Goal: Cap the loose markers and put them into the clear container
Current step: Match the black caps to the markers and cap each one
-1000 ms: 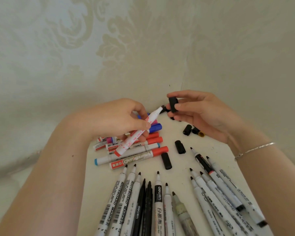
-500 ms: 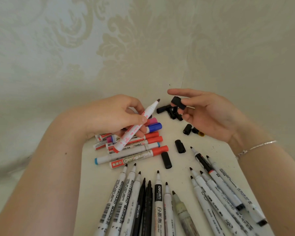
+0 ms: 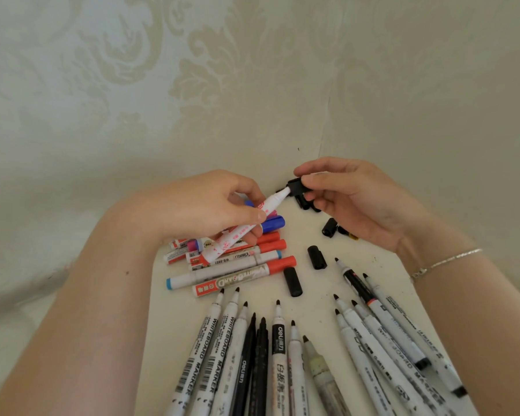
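Note:
My left hand [image 3: 204, 205] grips a white marker with red print [image 3: 240, 232], tilted with its tip up and to the right. My right hand [image 3: 351, 199] pinches a black cap [image 3: 294, 187] between thumb and forefinger, and the marker's tip sits at the cap's mouth. Capped markers [image 3: 237, 265] with red and blue caps lie stacked under my left hand. Several uncapped markers [image 3: 276, 355] fan out along the near edge of the white table [image 3: 318, 298]. Loose black caps [image 3: 316, 257] lie in the middle. No clear container is in view.
More black caps [image 3: 329, 227] lie partly hidden under my right hand near the wall corner. Patterned cream wallpaper [image 3: 192, 85] backs the small table on two sides. A thin bracelet [image 3: 445, 262] is on my right wrist.
My right hand has brought the black cap down and left to the marker's tip. My left hand has lowered and angled the marker toward it; half a second ago they were apart.

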A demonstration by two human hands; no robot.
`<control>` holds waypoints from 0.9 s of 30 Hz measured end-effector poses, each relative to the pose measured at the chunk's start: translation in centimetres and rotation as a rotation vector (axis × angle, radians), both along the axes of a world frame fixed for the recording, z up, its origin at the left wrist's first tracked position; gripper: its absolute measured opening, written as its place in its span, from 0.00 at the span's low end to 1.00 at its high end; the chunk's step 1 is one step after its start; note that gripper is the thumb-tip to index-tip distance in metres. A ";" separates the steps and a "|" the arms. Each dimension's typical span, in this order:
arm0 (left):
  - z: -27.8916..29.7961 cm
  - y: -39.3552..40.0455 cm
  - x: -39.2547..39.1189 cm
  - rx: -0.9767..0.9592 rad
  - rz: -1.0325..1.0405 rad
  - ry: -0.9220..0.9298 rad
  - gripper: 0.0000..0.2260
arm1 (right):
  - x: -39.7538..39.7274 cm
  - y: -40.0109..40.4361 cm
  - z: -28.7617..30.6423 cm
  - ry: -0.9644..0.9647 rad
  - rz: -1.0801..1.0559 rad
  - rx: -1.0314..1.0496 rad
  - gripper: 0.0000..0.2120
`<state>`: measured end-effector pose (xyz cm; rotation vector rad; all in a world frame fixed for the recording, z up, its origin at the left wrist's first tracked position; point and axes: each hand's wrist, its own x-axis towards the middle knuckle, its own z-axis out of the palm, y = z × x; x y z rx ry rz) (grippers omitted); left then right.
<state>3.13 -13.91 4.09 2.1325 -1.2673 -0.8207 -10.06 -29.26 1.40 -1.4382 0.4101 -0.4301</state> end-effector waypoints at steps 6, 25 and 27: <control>-0.5 -0.6 0.2 -0.026 -0.019 -0.087 0.03 | 0.2 0.5 -0.3 0.010 0.017 -0.030 0.06; -1.0 -1.9 -0.4 -0.306 0.046 -0.330 0.09 | 0.0 1.2 0.6 -0.035 -0.082 0.092 0.06; -1.0 -2.0 -0.5 -0.301 0.055 -0.351 0.09 | -0.1 1.2 0.6 -0.027 -0.086 0.085 0.07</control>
